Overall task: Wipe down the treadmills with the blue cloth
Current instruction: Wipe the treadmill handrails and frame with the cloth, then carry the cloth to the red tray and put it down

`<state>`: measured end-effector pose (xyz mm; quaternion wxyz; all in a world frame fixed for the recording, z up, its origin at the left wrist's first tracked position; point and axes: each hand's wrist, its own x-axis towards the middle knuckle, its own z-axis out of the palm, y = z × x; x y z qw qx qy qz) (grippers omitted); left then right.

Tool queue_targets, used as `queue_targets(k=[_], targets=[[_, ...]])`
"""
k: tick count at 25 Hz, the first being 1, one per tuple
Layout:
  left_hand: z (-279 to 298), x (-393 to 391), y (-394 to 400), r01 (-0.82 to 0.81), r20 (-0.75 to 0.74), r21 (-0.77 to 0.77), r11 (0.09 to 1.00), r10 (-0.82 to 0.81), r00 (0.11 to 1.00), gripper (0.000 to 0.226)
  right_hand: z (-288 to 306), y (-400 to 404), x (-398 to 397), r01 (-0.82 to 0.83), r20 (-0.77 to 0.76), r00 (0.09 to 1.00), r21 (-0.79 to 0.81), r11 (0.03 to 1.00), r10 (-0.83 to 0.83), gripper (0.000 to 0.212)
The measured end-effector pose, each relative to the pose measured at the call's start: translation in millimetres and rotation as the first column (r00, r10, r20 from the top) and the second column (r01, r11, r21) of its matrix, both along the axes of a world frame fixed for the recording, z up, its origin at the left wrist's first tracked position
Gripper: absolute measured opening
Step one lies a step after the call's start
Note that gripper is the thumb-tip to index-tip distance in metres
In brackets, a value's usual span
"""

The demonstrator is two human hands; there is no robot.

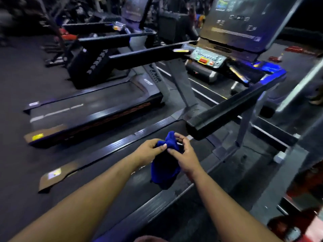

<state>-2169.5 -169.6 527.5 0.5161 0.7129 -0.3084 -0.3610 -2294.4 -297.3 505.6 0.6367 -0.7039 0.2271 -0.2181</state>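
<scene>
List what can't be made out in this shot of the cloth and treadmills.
Head view only:
- blue cloth: its middle is covered by the left hand and right hand; its folds are dark.
- console screen: text blurred, top cut off by the frame edge.
- button panel: labels too small.
- far treadmills: dark and blurred.
- nearest treadmill belt: partly hidden by forearms.

Bunched blue cloth (166,165) hanging above the belt of the near treadmill (122,194), neighbouring treadmill (90,110) alongside
</scene>
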Motion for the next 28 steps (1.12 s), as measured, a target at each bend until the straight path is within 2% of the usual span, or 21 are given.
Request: queue_targets(k=[1, 2, 4, 6, 8, 10, 12, 14, 16, 17, 19, 20, 21, 22, 24, 26, 28], targets=[[2.8, -0.2, 10.9, -0.074, -0.030, -0.037, 0.997, 0.073, 0.997, 0.011, -0.2, -1.4, 7.9, -0.092, -0.013, 0.996, 0.021, 0.995, 0.093, 0.075], [8.8, -1.5, 20.6, -0.149, -0.043, -0.069, 0.986, 0.147, 0.988, 0.011, 2.2, -1.0, 16.5, -0.165, -0.044, 0.985, 0.040, 0.985, 0.167, 0.083], [12.2, 0.1, 41.5, -0.293, -0.057, -0.117, 0.949, 0.288, 0.956, 0.014, 4.4, 6.6, 35.9, -0.278, -0.127, 0.949, 0.095, 0.956, 0.289, 0.085], [18.6, 2.2, 67.8, -0.380, -0.051, -0.140, 0.914, 0.377, 0.925, 0.016, 9.7, 23.7, 56.1, -0.356, -0.185, 0.900, 0.208, 0.911, 0.394, 0.074], [27.4, 3.8, 101.9, -0.472, -0.036, -0.156, 0.868, 0.473, 0.880, 0.018, 15.4, 46.4, 76.6, -0.447, -0.151, 0.846, 0.322, 0.835, 0.511, 0.068], [30.8, 5.8, 140.7, -0.588, -0.018, -0.199, 0.784, 0.597, 0.802, 0.017, 18.2, 75.8, 95.6, -0.579, -0.086, 0.767, 0.333, 0.744, 0.636, 0.047], [34.2, 3.8, 186.7, -0.702, 0.024, -0.213, 0.679, 0.722, 0.691, 0.014, 22.8, 117.5, 112.0, -0.646, -0.035, 0.727, 0.305, 0.700, 0.686, 0.028], [35.6, 3.5, 230.4, -0.766, 0.100, -0.170, 0.620, 0.784, 0.613, 0.019, 32.6, 157.7, 127.7, -0.650, -0.028, 0.745, 0.196, 0.734, 0.666, 0.022], [32.9, 2.5, 292.2, -0.816, 0.218, -0.072, 0.574, 0.807, 0.548, 0.037, 47.8, 213.8, 142.5, -0.670, -0.019, 0.742, -0.047, 0.741, 0.670, 0.021], [33.7, 1.4, 319.8, -0.812, 0.248, -0.016, 0.584, 0.789, 0.562, 0.047, 55.2, 238.1, 148.7, -0.658, -0.040, 0.746, -0.196, 0.727, 0.665, 0.021], [36.7, -1.6, 379.3, -0.756, 0.261, 0.113, 0.645, 0.714, 0.649, 0.076, 68.6, 294.7, 158.7, -0.659, -0.075, 0.710, -0.420, 0.623, 0.700, 0.024], [42.1, -4.2, 407.4, -0.734, 0.325, 0.182, 0.655, 0.664, 0.673, 0.089, 74.5, 323.4, 163.3, -0.666, -0.077, 0.674, -0.494, 0.559, 0.735, 0.025], [50.7, -6.1, 426.1, -0.738, 0.427, 0.219, 0.638, 0.618, 0.660, 0.095, 82.3, 344.9, 165.7, -0.675, -0.087, 0.629, -0.553, 0.488, 0.772, 0.026], [58.3, -6.9, 449.8, -0.766, 0.511, 0.194, 0.613, 0.603, 0.612, 0.091, 87.3, 371.9, 169.1, -0.685, -0.091, 0.558, -0.611, 0.396, 0.825, 0.028], [73.2, -6.9, 495.1, -0.754, 0.551, 0.066, 0.653, 0.607, 0.573, 0.076, 97.2, 424.2, 176.2, -0.666, -0.098, 0.412, -0.711, 0.226, 0.906, 0.039], [81.1, -8.2, 540.5, -0.731, 0.528, 0.088, 0.677, 0.591, 0.610, 0.056, 105.3, 473.8, 184.8, -0.675, -0.125, 0.330, -0.724, 0.142, 0.936, 0.042], [78.3, -10.5, 577.7, -0.758, 0.528, 0.199, 0.621, 0.584, 0.617, 0.027, 108.6, 512.5, 192.7, -0.692, -0.141, 0.299, -0.713, 0.113, 0.944, 0.033]])
